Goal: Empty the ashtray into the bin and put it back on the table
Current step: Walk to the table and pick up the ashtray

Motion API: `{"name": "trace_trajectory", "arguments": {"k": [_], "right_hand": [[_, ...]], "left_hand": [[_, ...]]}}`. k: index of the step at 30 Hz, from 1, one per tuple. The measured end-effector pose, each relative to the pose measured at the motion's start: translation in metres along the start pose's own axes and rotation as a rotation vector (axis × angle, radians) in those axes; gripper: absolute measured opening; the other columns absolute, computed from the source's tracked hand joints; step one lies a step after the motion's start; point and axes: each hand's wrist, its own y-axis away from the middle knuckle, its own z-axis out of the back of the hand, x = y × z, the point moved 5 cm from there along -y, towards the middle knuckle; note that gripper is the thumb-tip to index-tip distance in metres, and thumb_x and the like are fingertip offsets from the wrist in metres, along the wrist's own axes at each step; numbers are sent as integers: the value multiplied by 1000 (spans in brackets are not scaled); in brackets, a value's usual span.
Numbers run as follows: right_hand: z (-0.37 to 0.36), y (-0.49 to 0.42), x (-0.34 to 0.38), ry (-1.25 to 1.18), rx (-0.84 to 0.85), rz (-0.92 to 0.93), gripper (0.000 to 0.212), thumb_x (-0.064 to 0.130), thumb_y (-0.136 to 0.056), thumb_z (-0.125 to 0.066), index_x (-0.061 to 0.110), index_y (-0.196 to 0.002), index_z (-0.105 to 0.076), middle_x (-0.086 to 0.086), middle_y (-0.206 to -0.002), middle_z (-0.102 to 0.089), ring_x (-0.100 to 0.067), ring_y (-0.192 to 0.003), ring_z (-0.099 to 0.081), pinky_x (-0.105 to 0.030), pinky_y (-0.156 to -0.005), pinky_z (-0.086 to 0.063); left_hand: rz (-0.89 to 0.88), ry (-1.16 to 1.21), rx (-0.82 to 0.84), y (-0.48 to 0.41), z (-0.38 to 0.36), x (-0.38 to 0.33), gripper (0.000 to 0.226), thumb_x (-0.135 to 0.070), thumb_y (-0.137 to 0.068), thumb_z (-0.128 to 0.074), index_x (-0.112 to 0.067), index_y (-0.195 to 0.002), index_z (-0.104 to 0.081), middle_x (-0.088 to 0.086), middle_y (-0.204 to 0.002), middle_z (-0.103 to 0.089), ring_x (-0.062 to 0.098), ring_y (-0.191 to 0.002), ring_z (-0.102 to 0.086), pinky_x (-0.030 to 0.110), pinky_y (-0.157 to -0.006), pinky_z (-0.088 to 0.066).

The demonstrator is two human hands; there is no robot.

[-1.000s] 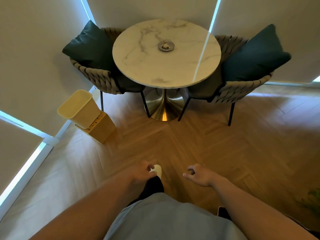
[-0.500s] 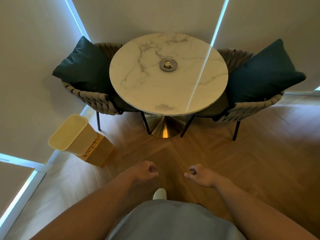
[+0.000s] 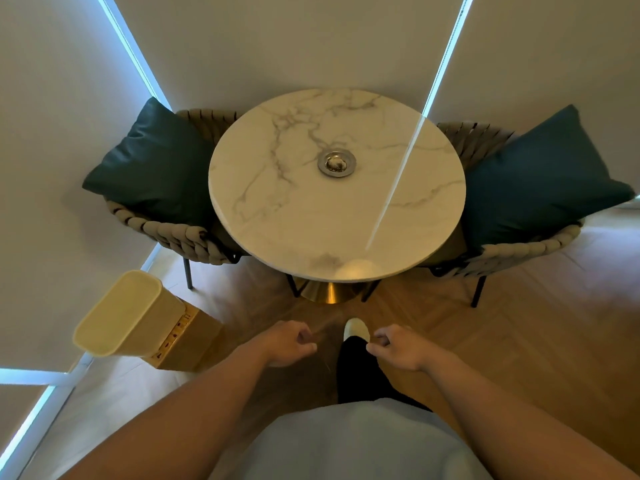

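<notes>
At the centre of the frame, on the round marble table (image 3: 311,216), I see the metal ashtray (image 3: 336,163) sitting a little past the middle of the tabletop, with something pale and lumpy in its bowl that I cannot identify. The table stands on a brass-coloured cone base (image 3: 329,292). To either side of it is a woven chair, the left chair (image 3: 173,230) and the right chair (image 3: 526,251), each with a dark teal cushion: one (image 3: 152,161) at centre left, the other (image 3: 543,181) at centre right.

In the lower left of the frame, the cream bin (image 3: 128,313) stands on the wooden floor (image 3: 519,341), touching a tan cardboard box (image 3: 187,341) just to its right. The bin is well apart from the ashtray and its opening looks bare from here.

Near the bottom centre, both of my hands hang in the air over the floor, short of the table. My left hand (image 3: 289,342) is loosely curled with nothing in it; my right hand (image 3: 398,346) is likewise half-closed and carries nothing. Between them I see one foot in a pale shoe (image 3: 356,329) below a dark trouser leg (image 3: 360,372).
</notes>
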Motion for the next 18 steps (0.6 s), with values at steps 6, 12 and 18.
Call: {"name": "trace_trajectory", "arguments": {"k": [6, 12, 18], "right_hand": [[66, -52, 14, 31, 8, 47, 68, 58, -90, -52, 13, -141, -48, -8, -134, -59, -23, -122, -54, -34, -99, -47], [129, -99, 27, 41, 35, 86, 68, 58, -91, -52, 15, -144, -44, -8, -138, -56, -23, -125, -53, -30, -97, -42], [191, -139, 40, 73, 40, 124, 70, 60, -92, -50, 15, -146, -43, -7, -140, -54, -24, -126, -52, -33, -102, -41]], "left_hand": [[23, 23, -25, -50, 57, -17, 46, -51, -95, -60, -24, -133, -59, 0, -131, -64, 15, -113, -62, 37, -102, -51], [55, 77, -49, -98, 104, -38, 45, -50, -95, -60, -23, -131, -60, -1, -130, -64, 14, -111, -61, 32, -101, -50], [72, 89, -84, -144, 152, -61, 44, -47, -97, -61, -21, -132, -59, 1, -131, -62, 18, -112, -60, 35, -102, -50]]}}
